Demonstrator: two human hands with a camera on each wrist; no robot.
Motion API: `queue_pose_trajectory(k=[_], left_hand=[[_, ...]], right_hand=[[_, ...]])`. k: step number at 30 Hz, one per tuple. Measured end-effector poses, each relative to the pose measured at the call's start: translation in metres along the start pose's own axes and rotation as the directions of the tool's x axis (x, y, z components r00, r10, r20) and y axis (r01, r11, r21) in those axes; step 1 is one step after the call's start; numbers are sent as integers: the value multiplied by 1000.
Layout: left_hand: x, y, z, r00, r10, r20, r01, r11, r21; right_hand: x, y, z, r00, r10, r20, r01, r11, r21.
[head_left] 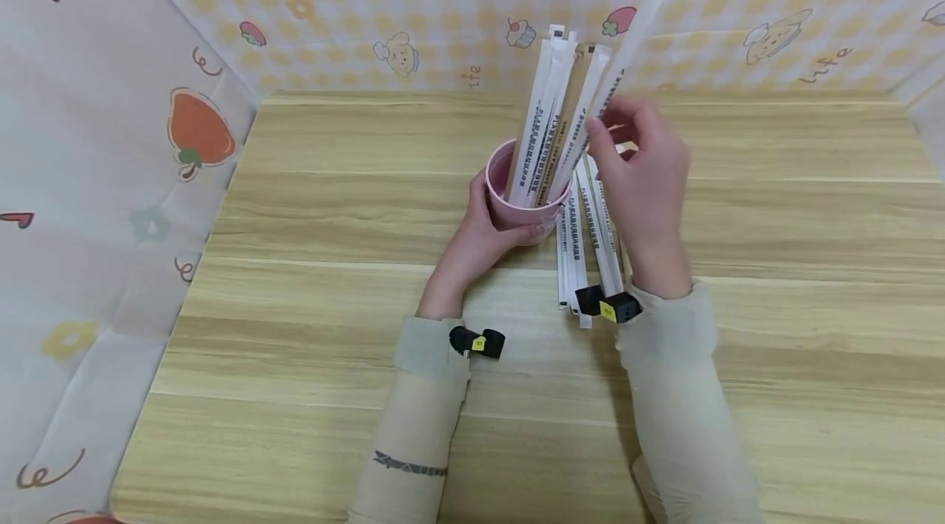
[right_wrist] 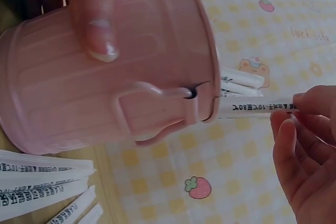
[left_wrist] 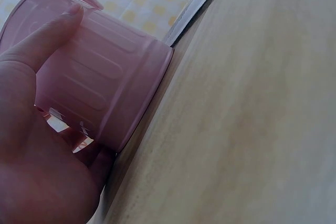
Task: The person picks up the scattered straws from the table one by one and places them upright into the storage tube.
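Yellow-checked cloth printed with strawberries, flowers and puppies backs a pale wood-grain table, with a white printed sheet along the left side. At the table's far middle, we see a pink cup shaped like a small pail, its wall pressed with upright oblong panels, its rim rolled, a pink wire handle looped on its side. A person's left hand wraps the cup from the left and near side, thumb laid across the wall, fingers curled round it; whether the base touches the tabletop, we cannot tell.

Above and to the right, the person's right hand pinches a slim white packet between thumb and fingertips, the gap closed to the wrapper's thickness. We see the long, straight paper sleeve slant from the cup's mouth toward the far right, dark lettering along its length and its upper end pale and plain. Upright packets lean together inside the cup, mostly white, with a tan strip among them. Near and right of the cup, more white packets lie on the wood, partly beneath the right wrist.
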State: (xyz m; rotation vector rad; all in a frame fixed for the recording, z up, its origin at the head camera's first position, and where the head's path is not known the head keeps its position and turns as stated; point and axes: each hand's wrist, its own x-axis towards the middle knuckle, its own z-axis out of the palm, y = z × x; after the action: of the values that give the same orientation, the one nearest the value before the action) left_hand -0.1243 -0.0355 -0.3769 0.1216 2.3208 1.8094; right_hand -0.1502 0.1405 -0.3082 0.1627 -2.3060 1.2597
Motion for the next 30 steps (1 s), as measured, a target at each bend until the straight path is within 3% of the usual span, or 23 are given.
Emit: queue_pose_trajectory(k=[10,22,30], left_hand=[[2,-2,0,1000,7,-2,-7,1000,-13],[2,-2,0,1000,22,3,-22,1000,-22],[1,-1,-1,1000,27,1,-27,999,-17]], right_hand=[[-1,12,12,994,45,102,-36,995,-91],[-3,19,20,966,116,232,-74,981,-180],[-4,22,23,954,121,275,-67,978,-197]])
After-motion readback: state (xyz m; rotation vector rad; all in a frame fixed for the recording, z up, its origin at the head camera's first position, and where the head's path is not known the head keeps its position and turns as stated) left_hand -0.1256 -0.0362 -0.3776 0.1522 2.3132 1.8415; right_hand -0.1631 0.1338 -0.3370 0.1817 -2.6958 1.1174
